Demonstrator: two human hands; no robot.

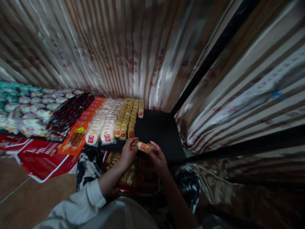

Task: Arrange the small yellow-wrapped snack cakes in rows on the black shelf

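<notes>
Between my two hands is a small wrapped pastry [143,146] with a red label facing up. The fingers of my left hand [130,149] pinch its left end, and those of my right hand [157,156] grip its right end. Just beyond my left hand stand rows of yellow wrapped pastries [126,116], with a short separate row [141,109] to their right. Below my hands, at my lap, a red-rimmed container [132,190] holds more yellow wrapped pieces, partly hidden by my forearms.
White round packaged cakes [108,130], orange snack packets [82,122], dark packets [70,114] and white-and-green bags [35,105] line the black table [154,127] leftward. A red printed sheet [45,159] hangs at its front. Striped curtains and a dark pole [202,70] enclose the right side.
</notes>
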